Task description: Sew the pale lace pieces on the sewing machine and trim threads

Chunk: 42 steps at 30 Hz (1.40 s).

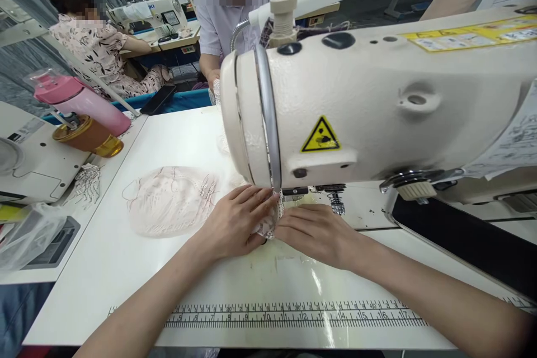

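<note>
My left hand and my right hand lie side by side on the white table, just in front of the sewing machine. Both press flat on a small piece of white lace that shows between them, under the machine's head. The left fingers stretch toward the needle area; the right fingers lie flat and point left. The presser foot and needle are mostly hidden by the machine head and my hands.
A pile of pale pink lace pieces lies left of my hands. A printed ruler runs along the table's front edge. A pink bottle and an amber cup stand far left. Two people sit or stand behind the table.
</note>
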Tool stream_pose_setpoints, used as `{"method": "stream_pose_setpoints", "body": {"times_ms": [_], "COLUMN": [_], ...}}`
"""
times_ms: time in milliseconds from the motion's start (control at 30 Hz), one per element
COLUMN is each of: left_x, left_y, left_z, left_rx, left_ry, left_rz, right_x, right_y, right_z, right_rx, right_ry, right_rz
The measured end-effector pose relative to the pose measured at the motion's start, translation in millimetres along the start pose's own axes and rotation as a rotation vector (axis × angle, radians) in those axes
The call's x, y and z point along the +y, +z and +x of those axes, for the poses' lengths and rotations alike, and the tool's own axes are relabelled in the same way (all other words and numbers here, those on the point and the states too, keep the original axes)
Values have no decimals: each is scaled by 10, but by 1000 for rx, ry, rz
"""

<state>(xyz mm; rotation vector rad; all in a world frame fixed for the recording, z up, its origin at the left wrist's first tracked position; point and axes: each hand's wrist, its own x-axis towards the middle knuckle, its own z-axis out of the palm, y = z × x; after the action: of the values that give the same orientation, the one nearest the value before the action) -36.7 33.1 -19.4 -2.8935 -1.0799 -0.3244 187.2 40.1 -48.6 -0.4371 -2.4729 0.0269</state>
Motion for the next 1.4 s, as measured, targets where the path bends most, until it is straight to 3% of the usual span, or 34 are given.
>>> {"method": "stream_pose_setpoints", "body": {"times_ms": [200,667,967,1167,1400], "left_x": [22,47,74,85,109], "left_y": [27,55,74,95,82], "left_z": [-1,1,6,-1,14], "left_rx": [9,-6,-24,-29,200], "left_ry": [-29,-54,-57,-61,169], "left_rz": [11,21,82,91,125], "right_x": [0,66,164,224,182], "right_y": [-5,-167,-184,-174,-196], "right_z": [-44,-1,-7,-55,-34], "right_rx": [-3,-29,48,-24,-55], "right_ry": [63,57,56,125,174], "right_rz": [-23,-139,-290,-259,-205]}}
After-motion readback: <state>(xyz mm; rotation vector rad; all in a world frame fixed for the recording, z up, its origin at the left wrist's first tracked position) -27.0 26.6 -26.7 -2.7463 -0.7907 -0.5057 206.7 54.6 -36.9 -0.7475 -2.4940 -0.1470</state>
